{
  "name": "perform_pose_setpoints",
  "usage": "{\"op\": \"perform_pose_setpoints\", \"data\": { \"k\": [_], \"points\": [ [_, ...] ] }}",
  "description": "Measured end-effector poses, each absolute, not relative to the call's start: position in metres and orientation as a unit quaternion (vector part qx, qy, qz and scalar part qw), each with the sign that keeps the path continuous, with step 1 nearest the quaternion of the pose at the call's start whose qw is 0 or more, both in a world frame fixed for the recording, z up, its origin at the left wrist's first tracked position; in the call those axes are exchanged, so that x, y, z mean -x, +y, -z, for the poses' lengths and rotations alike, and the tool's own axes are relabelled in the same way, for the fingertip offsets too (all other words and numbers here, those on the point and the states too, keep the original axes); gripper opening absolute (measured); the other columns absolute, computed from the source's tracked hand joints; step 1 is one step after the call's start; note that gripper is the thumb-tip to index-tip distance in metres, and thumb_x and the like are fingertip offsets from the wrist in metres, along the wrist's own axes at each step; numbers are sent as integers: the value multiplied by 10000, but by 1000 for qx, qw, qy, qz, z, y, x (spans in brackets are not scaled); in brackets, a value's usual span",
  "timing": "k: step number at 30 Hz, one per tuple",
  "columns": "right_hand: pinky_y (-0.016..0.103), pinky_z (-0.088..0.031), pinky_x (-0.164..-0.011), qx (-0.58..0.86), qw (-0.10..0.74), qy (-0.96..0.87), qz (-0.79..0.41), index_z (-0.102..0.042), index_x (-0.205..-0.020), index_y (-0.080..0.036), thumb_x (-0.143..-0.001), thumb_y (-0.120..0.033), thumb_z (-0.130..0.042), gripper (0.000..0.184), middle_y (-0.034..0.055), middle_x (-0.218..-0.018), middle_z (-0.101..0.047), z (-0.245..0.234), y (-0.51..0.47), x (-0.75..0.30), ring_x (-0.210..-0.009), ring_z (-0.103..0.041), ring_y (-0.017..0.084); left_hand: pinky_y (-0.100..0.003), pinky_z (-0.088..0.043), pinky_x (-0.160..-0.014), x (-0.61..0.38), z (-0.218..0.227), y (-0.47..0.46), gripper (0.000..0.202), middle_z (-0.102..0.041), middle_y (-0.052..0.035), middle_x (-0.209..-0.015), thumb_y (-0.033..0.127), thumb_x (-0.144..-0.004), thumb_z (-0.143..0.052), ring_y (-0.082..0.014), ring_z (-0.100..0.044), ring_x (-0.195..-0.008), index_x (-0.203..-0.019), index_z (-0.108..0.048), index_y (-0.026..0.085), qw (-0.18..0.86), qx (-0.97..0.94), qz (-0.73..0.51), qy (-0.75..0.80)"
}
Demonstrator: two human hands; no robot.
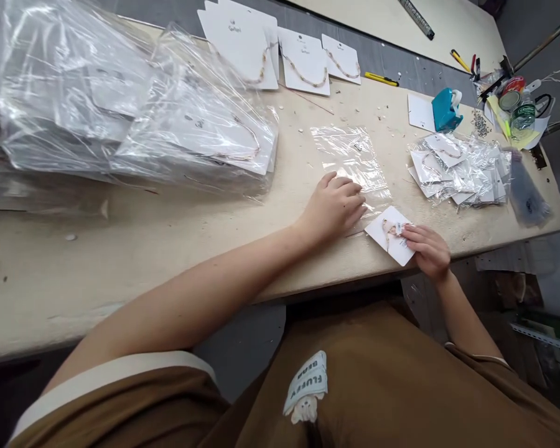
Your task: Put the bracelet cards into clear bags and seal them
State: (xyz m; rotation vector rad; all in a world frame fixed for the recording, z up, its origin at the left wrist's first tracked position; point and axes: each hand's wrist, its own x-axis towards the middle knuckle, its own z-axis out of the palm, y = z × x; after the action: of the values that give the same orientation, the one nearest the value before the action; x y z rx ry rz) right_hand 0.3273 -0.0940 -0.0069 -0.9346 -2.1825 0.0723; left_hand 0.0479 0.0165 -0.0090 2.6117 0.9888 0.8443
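A heap of bagged cards (191,118) sits at the left of the wooden table (121,261), and its slick plastic could slide if the left arm (205,280) bumps it. That arm lies across the front edge. The left hand (333,208) is narrow, its fingers curled on the clear plastic bag (350,165), though I cannot tell whether they pinch it. The bag lies flat and thin, so a drag could crease or shift it.

Just right of that, the right hand (427,250) holds the white card (389,235) by its right side, with a thin necklace (392,231) on it. The card's corner comes close to the table edge, so 1 slip could drop it, or the loose necklace could snag on the bag.

Further right, a smaller pile of bagged cards (457,171) limits room, with a teal tape dispenser (448,109) beyond it. Bare table lies between the left hand and the heap — the widest open room here.
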Motion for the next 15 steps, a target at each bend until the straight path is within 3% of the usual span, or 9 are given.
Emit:
{"op": "perform_pose_setpoints", "data": {
  "k": [5, 11, 15],
  "points": [
    [443, -636, -932, 360, 377, -854, 4, -674, -964, -221, -842, 22, -585, 287, 88, -1115, -794, 19, -102, -323, -1128, -738, 252, -506, -407, -1049, -47, 5, 16, 226, -752, -78, -1136, 401, -889, -707, -289, -661, -1069, -969, -775, 201, 154, -893, -277, 319],
    [443, -636, -935, 371, 374, -850, -6, -677, -968, -234, -846, 11, -558, 298, 78, -1115, -795, 21, -102, -323, -1124, -740, 244, -456, -420, -1012, -48, 8, 17, 248, -776, -42, -1045, 286, -977, -570, -237, -677, -982, -845, -766, 209, 166, -878, -300, 332],
    [436, -629, -946, 374, 377, -847, -13, -683, -962, -223, -836, 19, -563, 298, 85, -1110, -795, 21, -103, -323, -1122, -742, 244, -441, -409, -1001, -45, 7, 20, 255, -774, -42, -1043, 297, -980, -566, -231, -669, -988, -820, -740, 203, 183, -871, -308, 337]
  ]
}}
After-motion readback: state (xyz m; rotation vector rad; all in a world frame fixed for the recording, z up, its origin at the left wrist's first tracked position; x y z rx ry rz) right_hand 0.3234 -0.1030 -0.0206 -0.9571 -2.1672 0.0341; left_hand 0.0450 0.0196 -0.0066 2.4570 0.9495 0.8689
